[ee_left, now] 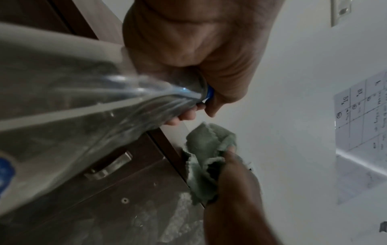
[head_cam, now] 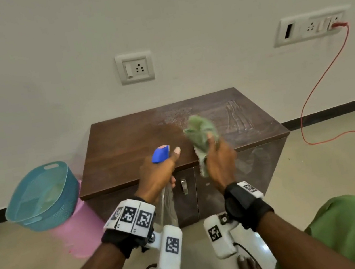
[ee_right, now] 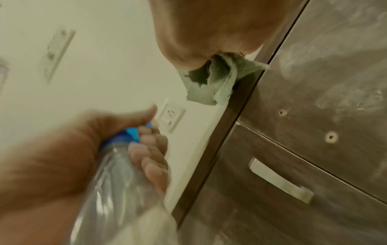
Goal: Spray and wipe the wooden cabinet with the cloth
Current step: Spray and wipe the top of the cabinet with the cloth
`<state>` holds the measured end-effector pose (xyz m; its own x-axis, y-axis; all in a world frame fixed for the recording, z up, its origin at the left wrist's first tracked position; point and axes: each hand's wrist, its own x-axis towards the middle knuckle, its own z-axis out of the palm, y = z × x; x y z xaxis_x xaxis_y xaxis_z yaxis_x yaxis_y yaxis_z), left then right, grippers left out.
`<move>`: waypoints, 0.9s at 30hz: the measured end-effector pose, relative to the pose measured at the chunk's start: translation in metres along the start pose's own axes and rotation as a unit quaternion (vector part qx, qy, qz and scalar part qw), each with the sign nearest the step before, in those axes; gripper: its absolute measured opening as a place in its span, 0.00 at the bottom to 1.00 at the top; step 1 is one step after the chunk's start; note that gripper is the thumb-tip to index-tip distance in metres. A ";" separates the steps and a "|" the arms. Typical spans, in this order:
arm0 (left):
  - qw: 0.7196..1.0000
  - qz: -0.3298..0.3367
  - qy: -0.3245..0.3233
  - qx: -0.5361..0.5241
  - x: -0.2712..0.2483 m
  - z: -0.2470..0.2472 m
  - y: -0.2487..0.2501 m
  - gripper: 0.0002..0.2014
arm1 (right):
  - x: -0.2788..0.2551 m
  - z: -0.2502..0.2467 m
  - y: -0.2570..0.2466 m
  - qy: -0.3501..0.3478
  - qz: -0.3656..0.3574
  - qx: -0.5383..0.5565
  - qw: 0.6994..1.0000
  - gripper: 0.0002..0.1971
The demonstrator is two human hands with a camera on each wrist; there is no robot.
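Note:
A low dark wooden cabinet (head_cam: 126, 142) stands against the white wall, its top wet with spray droplets and streaks toward the right. My left hand (head_cam: 158, 172) grips the neck of a clear spray bottle (head_cam: 167, 203) with a blue nozzle (head_cam: 160, 153), held over the cabinet's front edge. My right hand (head_cam: 220, 160) clutches a bunched green cloth (head_cam: 201, 130) just above the cabinet top, right beside the bottle. The left wrist view shows the bottle (ee_left: 83, 107) and the cloth (ee_left: 207, 154). In the right wrist view the cloth (ee_right: 213, 82) hangs at the cabinet edge (ee_right: 234, 124).
A teal plastic basket (head_cam: 40, 198) sits on a pink stool (head_cam: 77, 224) left of the cabinet. Metal door handles (head_cam: 184, 186) are on the cabinet front. A red cable (head_cam: 318, 88) runs from a wall socket down to the floor at right.

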<state>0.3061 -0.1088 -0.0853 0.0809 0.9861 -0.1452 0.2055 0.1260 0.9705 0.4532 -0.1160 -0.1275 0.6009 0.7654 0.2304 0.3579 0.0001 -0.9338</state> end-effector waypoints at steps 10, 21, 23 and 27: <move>0.998 -0.014 0.006 0.062 0.006 0.062 0.000 0.20 | 0.049 -0.063 0.000 0.102 0.018 0.070 0.992 0.19; 0.998 -0.045 -0.034 0.038 0.008 0.077 0.018 0.14 | 0.073 -0.056 0.015 0.080 -0.068 0.040 0.994 0.20; 0.997 -0.054 -0.046 0.030 0.008 0.076 0.019 0.16 | 0.080 -0.053 0.023 0.065 -0.097 -0.002 0.993 0.19; 0.997 -0.035 -0.063 0.031 0.007 0.065 0.022 0.29 | 0.088 -0.051 0.044 -0.061 -0.107 -0.221 0.968 0.22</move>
<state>0.3743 -0.1059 -0.0772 0.1861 0.9530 -0.2392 0.2755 0.1831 0.9437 0.5582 -0.0815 -0.1340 0.3999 0.8487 0.3460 0.7514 -0.0874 -0.6540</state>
